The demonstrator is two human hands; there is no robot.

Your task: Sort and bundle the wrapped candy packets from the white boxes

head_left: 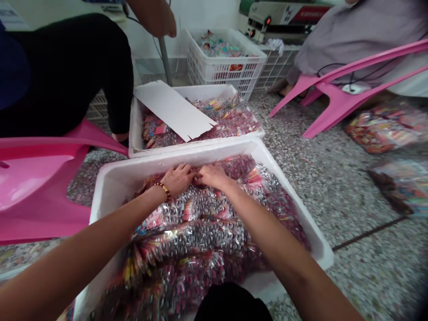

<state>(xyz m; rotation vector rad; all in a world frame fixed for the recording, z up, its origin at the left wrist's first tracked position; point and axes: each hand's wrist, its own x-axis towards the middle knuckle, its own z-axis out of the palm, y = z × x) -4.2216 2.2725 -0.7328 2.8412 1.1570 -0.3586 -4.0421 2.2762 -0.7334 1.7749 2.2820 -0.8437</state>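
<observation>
A white foam box [110,187] stands in front of me, filled with rows of small shiny plastic packets [207,232] in pink, red and yellow. Near the box's far side, my left hand [179,179], with a beaded bracelet on its wrist, has its fingers bent down onto the packets. My right hand [212,176] is close beside it, its fingers curled in among the same row. Both hands are closed on packets there; the fingertips are partly hidden, and how many packets they hold I cannot tell.
Behind stands a second white box [135,129] of packets with a white sheet [175,109] lying across it. Farther back is a white plastic crate [227,67]. Pink chairs [33,178] with seated people flank the boxes. Filled plastic bags [384,127] lie on the right floor.
</observation>
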